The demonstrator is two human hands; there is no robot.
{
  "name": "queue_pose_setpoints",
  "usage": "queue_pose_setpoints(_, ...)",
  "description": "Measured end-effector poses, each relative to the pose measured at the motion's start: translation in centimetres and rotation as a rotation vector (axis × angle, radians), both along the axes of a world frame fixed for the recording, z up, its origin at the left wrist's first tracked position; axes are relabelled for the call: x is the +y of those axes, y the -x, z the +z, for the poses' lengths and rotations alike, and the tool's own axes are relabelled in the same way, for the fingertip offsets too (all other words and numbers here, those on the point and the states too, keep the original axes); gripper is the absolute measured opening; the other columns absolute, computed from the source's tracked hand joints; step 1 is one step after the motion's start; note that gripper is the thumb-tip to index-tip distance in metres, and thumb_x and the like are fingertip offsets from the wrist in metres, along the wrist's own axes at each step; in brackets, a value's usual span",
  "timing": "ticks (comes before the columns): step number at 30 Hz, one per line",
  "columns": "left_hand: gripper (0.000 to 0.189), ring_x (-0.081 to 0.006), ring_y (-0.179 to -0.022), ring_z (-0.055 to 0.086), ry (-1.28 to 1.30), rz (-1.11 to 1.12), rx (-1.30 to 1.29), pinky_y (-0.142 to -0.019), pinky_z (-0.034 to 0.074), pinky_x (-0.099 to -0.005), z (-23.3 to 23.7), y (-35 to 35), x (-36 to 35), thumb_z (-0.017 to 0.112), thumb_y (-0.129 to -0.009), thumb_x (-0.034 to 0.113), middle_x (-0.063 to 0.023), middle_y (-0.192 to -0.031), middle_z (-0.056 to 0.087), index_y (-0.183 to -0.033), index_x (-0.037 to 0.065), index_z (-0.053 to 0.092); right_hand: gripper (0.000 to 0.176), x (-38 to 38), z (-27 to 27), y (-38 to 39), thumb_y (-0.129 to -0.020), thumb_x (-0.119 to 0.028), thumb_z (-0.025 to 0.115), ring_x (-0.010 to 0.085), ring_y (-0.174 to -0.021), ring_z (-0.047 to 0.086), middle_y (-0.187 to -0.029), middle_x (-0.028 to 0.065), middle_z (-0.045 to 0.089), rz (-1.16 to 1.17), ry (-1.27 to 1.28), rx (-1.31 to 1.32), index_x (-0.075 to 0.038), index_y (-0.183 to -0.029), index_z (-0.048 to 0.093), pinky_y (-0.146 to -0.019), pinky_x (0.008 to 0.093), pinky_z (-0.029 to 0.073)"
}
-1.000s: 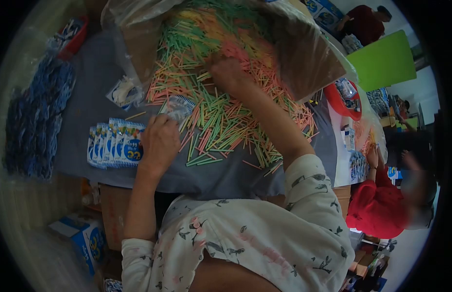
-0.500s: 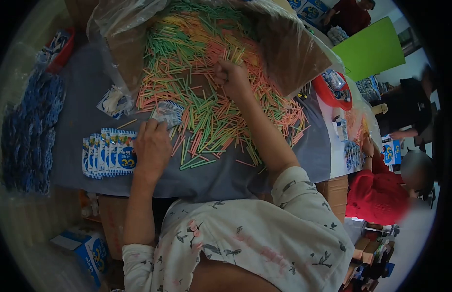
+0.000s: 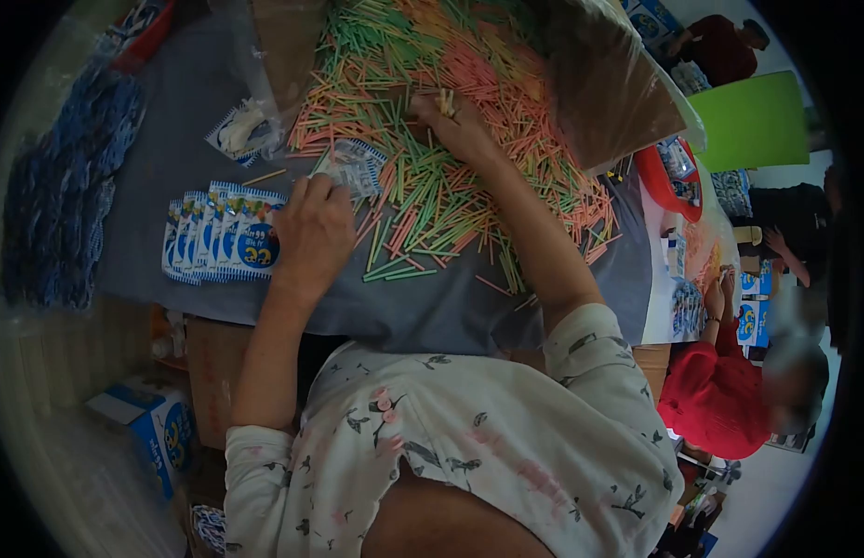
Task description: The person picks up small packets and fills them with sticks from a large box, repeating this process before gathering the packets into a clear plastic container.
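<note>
While your right hand (image 3: 462, 132) grips few yellowish sticks (image 3: 446, 102), coloured heap (image 3: 437, 203) lies around it; your left hand (image 3: 318, 223) touches clear packet (image 3: 364, 167), pinch impossible to tell; blue-white packets (image 3: 223, 232) just left of that hand.

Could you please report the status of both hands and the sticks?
Left hand at clear striped-edge packet. Right hand gripping pale sticks over loose multicoloured pile. Nothing visibly blocking either.

Right hand (image 3: 462, 128) now (slightly) nearer the left hand (image 3: 313, 228).
</note>
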State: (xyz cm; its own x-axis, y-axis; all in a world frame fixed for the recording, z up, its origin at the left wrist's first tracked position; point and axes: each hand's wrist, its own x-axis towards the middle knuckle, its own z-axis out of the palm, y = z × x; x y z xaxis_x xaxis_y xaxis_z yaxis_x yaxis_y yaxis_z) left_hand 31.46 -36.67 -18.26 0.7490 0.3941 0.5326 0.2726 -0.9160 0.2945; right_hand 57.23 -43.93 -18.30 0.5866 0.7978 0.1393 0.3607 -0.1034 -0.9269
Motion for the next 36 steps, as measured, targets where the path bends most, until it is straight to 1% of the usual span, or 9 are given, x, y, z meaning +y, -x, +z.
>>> queue_pose_setpoints(2,0.012,-0.0284,-0.086,0.059,0.033,0.037,0.031,-0.068,0.050,-0.0392,0.1,0.0,0.1,0.069,-0.075,0.001,-0.0075,-0.087,0.059,-0.086,0.004,0.069,0.038,0.3,-1.3,-0.8,-0.096,-0.040,0.059,0.0170,-0.064,0.059,-0.068,0.0058,0.063,0.094,-0.037,-0.444,-0.004,-0.092,0.072,-0.062,0.0388,0.048)
queue_pose_setpoints(3,0.011,-0.0291,-0.085,0.059,0.032,0.020,0.033,-0.068,0.050,-0.0395,0.1,0.0,0.2,0.069,-0.075,0.001,-0.0080,-0.086,0.059,-0.085,0.003,0.069,0.038,0.3,-0.9,-0.5,-0.096,-0.040,0.059,0.0170,-0.064,0.059,-0.068,0.0058,0.063,0.104,-0.036,-0.441,-0.004,-0.092,0.072,-0.062,0.0388,0.048)
queue_pose_setpoints(5,0.009,-0.0298,-0.084,0.060,0.028,0.002,0.037,-0.068,0.050,-0.0397,0.2,0.1,0.7,0.070,-0.075,0.002,-0.0085,-0.085,0.060,-0.084,0.002,0.069,0.047,-0.1,-0.1,0.0,-0.096,-0.048,0.054,0.0199,-0.082,0.063,-0.086,0.0078,0.069,0.086,-0.005,-0.062,-0.005,-0.097,0.072,-0.074,0.0414,0.050)
queue_pose_setpoints(9,0.008,-0.0229,-0.074,0.062,0.390,-0.055,-0.199,-0.063,0.050,-0.0329,0.8,0.2,1.6,0.071,-0.077,0.002,-0.0087,-0.078,0.062,-0.085,0.000,0.070,0.055,-1.3,4.7,3.1,-0.100,-0.051,0.041,0.0203,-0.100,0.060,-0.108,0.0098,0.068,-0.087,0.030,-0.005,-0.005,-0.104,0.070,-0.085,0.0399,0.048)
queue_pose_setpoints(14,0.008,-0.0061,-0.071,0.060,0.908,-0.166,-0.391,-0.062,0.047,-0.0198,1.4,0.3,1.5,0.073,-0.080,-0.003,-0.0028,-0.081,0.067,-0.088,-0.002,0.071,0.065,-1.8,6.7,4.5,-0.104,-0.052,0.027,0.0231,-0.106,0.058,-0.117,0.0138,0.064,0.366,-0.346,0.513,-0.001,-0.108,0.066,-0.097,0.0378,0.042)
queue_pose_setpoints(17,0.010,-0.0054,-0.074,0.061,1.118,-0.165,-0.432,-0.065,0.049,-0.0197,1.5,0.0,0.7,0.074,-0.081,-0.004,-0.0024,-0.087,0.069,-0.090,-0.002,0.071,0.067,-1.6,7.6,7.0,-0.103,-0.054,0.027,0.0243,-0.109,0.058,-0.116,0.0138,0.064,0.485,-0.494,0.344,0.000,-0.105,0.067,-0.099,0.0386,0.041)
queue_pose_setpoints(24,0.015,-0.0078,-0.079,0.064,1.294,-0.363,-0.656,-0.073,0.053,-0.0210,2.0,-0.5,-0.7,0.072,-0.080,-0.007,-0.0045,-0.089,0.070,-0.094,-0.002,0.070,0.065,-0.7,6.4,8.9,-0.103,-0.054,0.029,0.0247,-0.111,0.058,-0.108,0.0127,0.066,0.492,-0.360,0.155,-0.001,-0.105,0.068,-0.103,0.0398,0.039)
queue_pose_setpoints(29,0.016,-0.0096,-0.085,0.065,1.311,-0.391,-0.617,-0.078,0.055,-0.0219,1.1,-1.0,-0.8,0.071,-0.082,-0.007,-0.0065,-0.094,0.070,-0.097,-0.002,0.070,0.045,-2.0,7.7,9.3,-0.097,-0.042,0.054,0.0168,-0.101,0.061,-0.103,0.0074,0.067,0.542,-0.049,0.093,-0.002,-0.113,0.066,-0.091,0.0333,0.049)
queue_pose_setpoints(36,0.026,-0.0136,-0.093,0.065,1.779,-0.489,-0.703,-0.082,0.055,-0.0254,0.8,-1.3,-1.3,0.066,-0.086,-0.005,-0.0087,-0.105,0.068,-0.112,-0.003,0.065,0.046,-1.8,7.5,10.8,-0.095,-0.040,0.057,0.0168,-0.090,0.062,-0.106,0.0070,0.066,0.343,-0.481,0.172,-0.001,-0.119,0.061,-0.079,0.0306,0.049)
